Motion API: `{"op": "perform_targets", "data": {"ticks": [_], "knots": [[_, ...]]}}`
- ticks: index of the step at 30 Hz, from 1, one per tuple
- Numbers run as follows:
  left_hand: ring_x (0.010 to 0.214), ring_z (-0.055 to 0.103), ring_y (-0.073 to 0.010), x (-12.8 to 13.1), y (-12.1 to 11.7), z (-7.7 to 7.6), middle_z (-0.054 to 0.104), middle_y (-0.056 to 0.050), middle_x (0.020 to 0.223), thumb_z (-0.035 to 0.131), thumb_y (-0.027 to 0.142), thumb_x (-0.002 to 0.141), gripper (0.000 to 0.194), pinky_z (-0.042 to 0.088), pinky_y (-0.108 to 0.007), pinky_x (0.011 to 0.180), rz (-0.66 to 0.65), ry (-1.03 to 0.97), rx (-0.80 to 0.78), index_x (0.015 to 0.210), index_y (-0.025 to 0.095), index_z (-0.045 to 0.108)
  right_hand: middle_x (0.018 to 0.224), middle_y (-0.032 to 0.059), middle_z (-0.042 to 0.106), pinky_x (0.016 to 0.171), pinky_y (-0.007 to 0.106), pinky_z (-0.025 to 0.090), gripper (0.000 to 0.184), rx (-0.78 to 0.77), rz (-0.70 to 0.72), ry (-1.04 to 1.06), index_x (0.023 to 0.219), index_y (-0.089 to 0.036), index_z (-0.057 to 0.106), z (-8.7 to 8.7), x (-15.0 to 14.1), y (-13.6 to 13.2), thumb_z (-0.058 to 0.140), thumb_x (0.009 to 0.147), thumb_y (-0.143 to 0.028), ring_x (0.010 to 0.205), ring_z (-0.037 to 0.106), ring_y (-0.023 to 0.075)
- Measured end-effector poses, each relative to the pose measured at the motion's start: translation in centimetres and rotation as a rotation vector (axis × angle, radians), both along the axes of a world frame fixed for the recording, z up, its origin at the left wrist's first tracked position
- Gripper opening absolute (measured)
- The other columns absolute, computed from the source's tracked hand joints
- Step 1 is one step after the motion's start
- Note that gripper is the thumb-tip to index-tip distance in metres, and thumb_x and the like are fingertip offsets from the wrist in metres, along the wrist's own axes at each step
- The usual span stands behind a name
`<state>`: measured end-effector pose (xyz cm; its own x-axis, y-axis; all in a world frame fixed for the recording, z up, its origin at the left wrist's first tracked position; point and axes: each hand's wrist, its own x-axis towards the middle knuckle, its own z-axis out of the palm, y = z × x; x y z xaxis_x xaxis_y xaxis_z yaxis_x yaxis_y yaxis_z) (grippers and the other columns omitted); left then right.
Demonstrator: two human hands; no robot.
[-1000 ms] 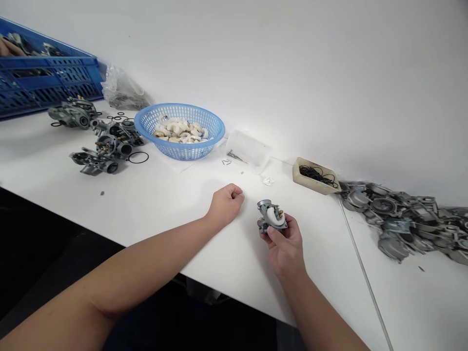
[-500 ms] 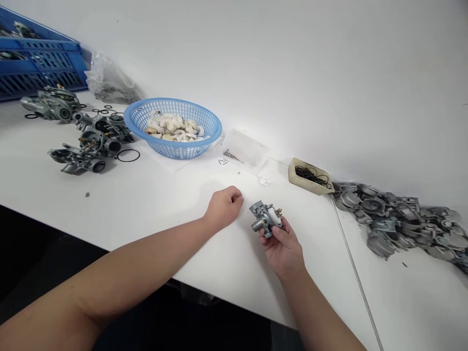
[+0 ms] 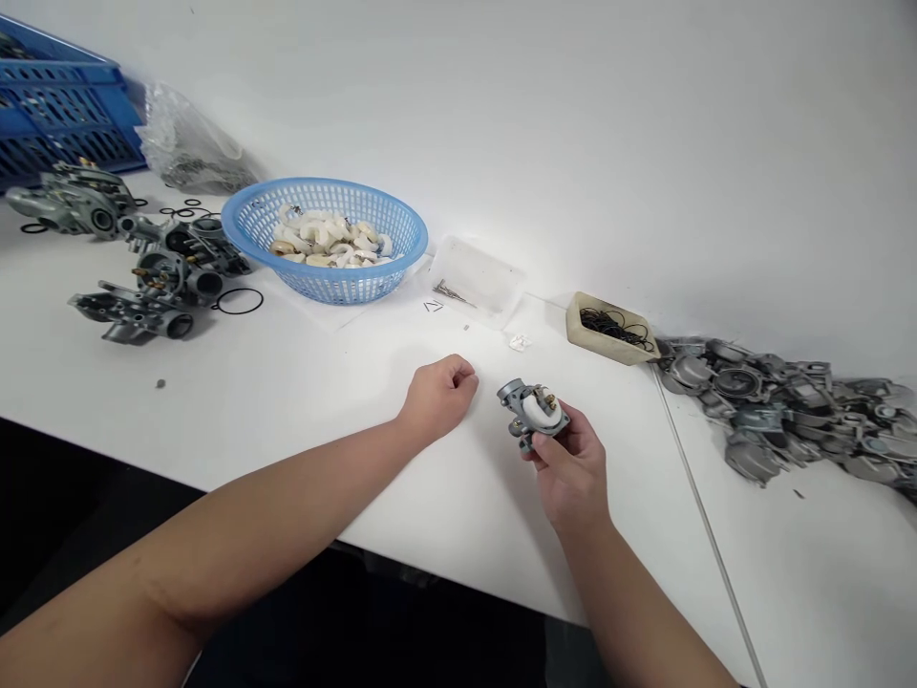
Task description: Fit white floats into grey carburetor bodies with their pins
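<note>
My right hand (image 3: 577, 468) grips a grey metal carburetor (image 3: 517, 406) above the white table. A white, curved float (image 3: 543, 412) sits on the carburetor's upturned side, around brass parts. To its left, my left hand (image 3: 440, 392) rests on the table with the fingers curled in. Whether anything is inside those fingers is hidden. Just beyond the hands lies a small crumpled white piece (image 3: 520, 342). A shallow clear tray (image 3: 487, 282) with thin metal pins is behind my left hand.
A blue basket (image 3: 326, 287) holds white floats. Several carburetors (image 3: 168, 272) and black O-rings (image 3: 240, 301) lie at left, near a plastic bag (image 3: 190, 143) and blue crate (image 3: 68, 119). At right are a beige box (image 3: 608, 349) of black rings and piled metal bowls (image 3: 759, 406).
My right hand has turned the carburetor, so the white float faces me more, and has shifted it slightly right. My left hand stays curled on the table. The view has shifted slightly.
</note>
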<state>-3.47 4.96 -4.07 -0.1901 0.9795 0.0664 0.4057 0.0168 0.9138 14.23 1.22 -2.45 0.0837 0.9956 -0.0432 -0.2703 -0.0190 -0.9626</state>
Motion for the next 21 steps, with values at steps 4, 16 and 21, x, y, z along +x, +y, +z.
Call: {"op": "perform_targets", "data": {"ticks": [4, 16, 21], "knots": [[0.064, 0.056, -0.0136, 0.0, 0.0, 0.0, 0.064, 0.002, 0.071, 0.053, 0.027, 0.079, 0.010, 0.043, -0.025, 0.059, 0.001, 0.004, 0.000, 0.075, 0.021, 0.061, 0.086, 0.0045, 0.069, 0.054, 0.032, 0.046, 0.043, 0.009, 0.005, -0.019, 0.103, -0.022, 0.066, -0.1, 0.2, 0.2, 0.078, 0.061, -0.019, 0.072, 0.063, 0.0205], [0.064, 0.055, -0.0150, -0.4, 0.4, -0.1, 0.062, 0.002, 0.069, 0.052, 0.033, 0.079, 0.015, 0.042, -0.026, 0.060, -0.022, 0.048, -0.014, 0.077, 0.021, 0.062, 0.087, 0.0018, 0.071, 0.056, 0.030, 0.048, 0.047, 0.081, 0.055, 0.211, 0.100, -0.026, 0.070, 1.2, -0.3, -0.2, 0.083, 0.056, -0.018, 0.071, 0.062, 0.0176], [0.066, 0.056, -0.0155, -0.6, 0.4, 0.1, 0.063, 0.002, 0.071, 0.053, 0.037, 0.079, 0.017, 0.043, -0.026, 0.060, -0.036, 0.070, -0.061, 0.079, 0.023, 0.062, 0.079, -0.0009, 0.069, 0.053, 0.027, 0.046, 0.039, 0.010, 0.117, 0.339, 0.093, -0.029, 0.070, 1.4, 0.5, -0.1, 0.082, 0.056, -0.024, 0.062, 0.061, 0.0152]]}}
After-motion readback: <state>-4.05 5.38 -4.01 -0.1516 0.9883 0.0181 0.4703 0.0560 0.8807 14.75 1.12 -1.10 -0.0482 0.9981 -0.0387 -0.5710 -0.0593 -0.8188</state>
